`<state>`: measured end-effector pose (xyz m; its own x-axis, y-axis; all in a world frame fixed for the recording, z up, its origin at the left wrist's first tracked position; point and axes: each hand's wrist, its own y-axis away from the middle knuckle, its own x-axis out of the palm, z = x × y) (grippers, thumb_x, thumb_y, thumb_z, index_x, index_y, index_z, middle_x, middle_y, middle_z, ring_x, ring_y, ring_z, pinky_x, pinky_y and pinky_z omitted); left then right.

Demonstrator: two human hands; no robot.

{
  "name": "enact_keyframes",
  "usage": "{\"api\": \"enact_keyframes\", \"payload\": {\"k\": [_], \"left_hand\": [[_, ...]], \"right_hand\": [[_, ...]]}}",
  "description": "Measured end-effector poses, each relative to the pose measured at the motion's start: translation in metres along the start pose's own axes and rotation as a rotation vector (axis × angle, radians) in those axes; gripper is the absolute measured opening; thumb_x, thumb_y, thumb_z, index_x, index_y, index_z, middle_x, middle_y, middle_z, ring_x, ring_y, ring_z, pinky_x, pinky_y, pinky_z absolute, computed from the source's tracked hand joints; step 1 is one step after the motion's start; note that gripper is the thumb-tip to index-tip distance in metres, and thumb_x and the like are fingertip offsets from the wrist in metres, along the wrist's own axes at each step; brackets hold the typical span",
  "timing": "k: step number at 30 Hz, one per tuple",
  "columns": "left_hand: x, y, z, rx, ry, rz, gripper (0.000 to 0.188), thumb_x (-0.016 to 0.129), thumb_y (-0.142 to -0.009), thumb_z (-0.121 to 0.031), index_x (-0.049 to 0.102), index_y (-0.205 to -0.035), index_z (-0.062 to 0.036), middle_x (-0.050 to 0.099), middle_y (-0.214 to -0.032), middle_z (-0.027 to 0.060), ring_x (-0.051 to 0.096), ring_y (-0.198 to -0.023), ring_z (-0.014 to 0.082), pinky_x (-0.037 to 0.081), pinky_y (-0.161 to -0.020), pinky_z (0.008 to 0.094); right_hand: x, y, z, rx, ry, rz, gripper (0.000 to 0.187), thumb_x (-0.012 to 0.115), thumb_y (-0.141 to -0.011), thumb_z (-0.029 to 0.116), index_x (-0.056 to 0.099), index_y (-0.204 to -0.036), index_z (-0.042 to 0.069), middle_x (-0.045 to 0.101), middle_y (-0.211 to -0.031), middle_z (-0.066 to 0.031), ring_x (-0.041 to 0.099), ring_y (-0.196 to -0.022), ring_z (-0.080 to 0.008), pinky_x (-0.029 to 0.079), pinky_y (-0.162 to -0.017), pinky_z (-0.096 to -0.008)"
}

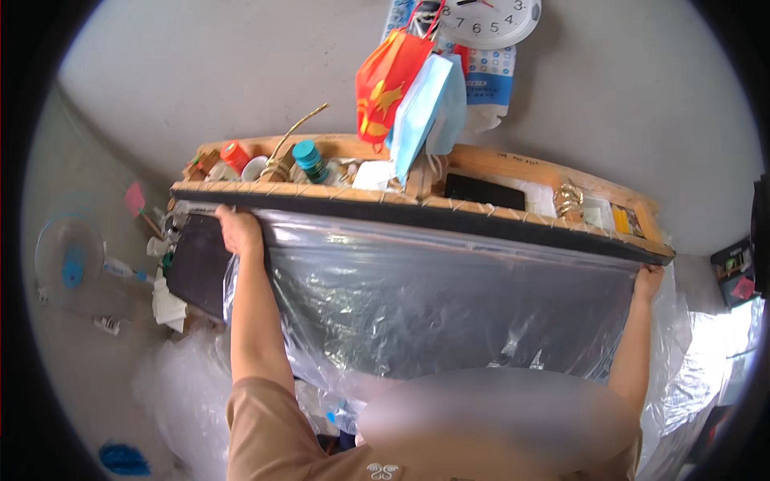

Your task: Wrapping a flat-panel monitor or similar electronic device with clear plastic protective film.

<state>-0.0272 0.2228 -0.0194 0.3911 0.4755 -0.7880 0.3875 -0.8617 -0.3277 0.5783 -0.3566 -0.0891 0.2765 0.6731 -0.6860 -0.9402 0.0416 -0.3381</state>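
A clear plastic sheet (pixel 449 297) is spread wide below a long wooden tray (pixel 313 191) with a black front strip (pixel 385 213). My left hand (pixel 239 231) is closed on the sheet's upper edge near the strip's left part. At the far right end, just under the strip's corner, my right hand (pixel 648 282) grips the same edge with curled fingers. Between my hands the sheet looks fairly taut along the top and wrinkled lower down. A dark surface shows through it. The fingertips of both hands are partly hidden.
In the tray stand a teal-capped bottle (pixel 308 160), a red-orange container (pixel 234 156), a black phone-like slab (pixel 484 192) and golden cord (pixel 570 200). A blue face mask (pixel 425 112) and a red pouch (pixel 389 88) hang above. Loose plastic (pixel 192 393) bunches at lower left.
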Motion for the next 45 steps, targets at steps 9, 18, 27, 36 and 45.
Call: {"api": "enact_keyframes", "payload": {"k": [9, 18, 27, 36, 45], "left_hand": [[0.013, -0.015, 0.013, 0.166, 0.014, -0.098, 0.028, 0.039, -0.085, -0.023, 0.04, -0.107, -0.0063, 0.059, -0.097, 0.0252, 0.056, -0.09, 0.042, 0.042, -0.076, 0.047], [0.017, -0.042, 0.057, 0.19, 0.206, 0.019, 0.042, 0.047, -0.084, -0.032, 0.048, -0.112, -0.0007, 0.059, -0.103, 0.0166, 0.057, -0.095, 0.0294, 0.044, -0.081, 0.0363], [-0.121, 0.034, 0.009, 0.771, 0.469, -0.52, 0.026, 0.043, -0.089, -0.019, 0.058, -0.088, 0.0025, 0.06, -0.095, 0.0129, 0.052, -0.088, 0.031, 0.039, -0.084, 0.0367], [-0.143, 0.02, 0.121, 0.832, -0.424, 0.147, 0.015, 0.055, -0.083, -0.018, 0.057, -0.079, -0.0037, 0.059, -0.085, 0.0131, 0.057, -0.079, 0.0322, 0.044, -0.066, 0.0414], [-0.12, 0.34, -0.082, 0.885, 0.649, 1.152, 0.015, 0.059, -0.08, -0.011, 0.06, -0.093, -0.0032, 0.062, -0.082, 0.0156, 0.062, -0.073, 0.0314, 0.049, -0.065, 0.0333]], "right_hand": [[-0.05, 0.001, 0.04, 0.255, -0.597, 0.272, 0.053, 0.04, -0.09, 0.044, 0.046, -0.12, -0.001, 0.053, -0.111, -0.0135, 0.05, -0.104, -0.0213, 0.038, -0.092, -0.0319], [-0.051, -0.007, 0.047, 0.41, -0.349, 0.336, 0.047, 0.038, -0.089, 0.049, 0.048, -0.11, 0.008, 0.048, -0.068, -0.0041, 0.039, -0.056, -0.0125, 0.035, -0.051, -0.0281], [-0.077, 0.084, 0.046, -0.533, -0.203, 0.249, 0.03, 0.059, -0.082, 0.017, 0.054, -0.106, 0.0, 0.06, -0.087, -0.0086, 0.056, -0.073, -0.0176, 0.045, -0.069, -0.0294], [-0.091, 0.255, 0.167, -0.253, -0.645, 0.865, 0.009, 0.055, -0.085, 0.013, 0.054, -0.085, 0.005, 0.052, -0.066, 0.001, 0.046, -0.062, -0.0049, 0.04, -0.056, -0.0225], [-0.127, 0.256, 0.197, -0.886, -0.015, 0.395, 0.046, 0.064, -0.073, 0.023, 0.048, -0.112, 0.004, 0.046, -0.118, -0.0161, 0.042, -0.11, -0.0333, 0.03, -0.092, -0.0505]]}}
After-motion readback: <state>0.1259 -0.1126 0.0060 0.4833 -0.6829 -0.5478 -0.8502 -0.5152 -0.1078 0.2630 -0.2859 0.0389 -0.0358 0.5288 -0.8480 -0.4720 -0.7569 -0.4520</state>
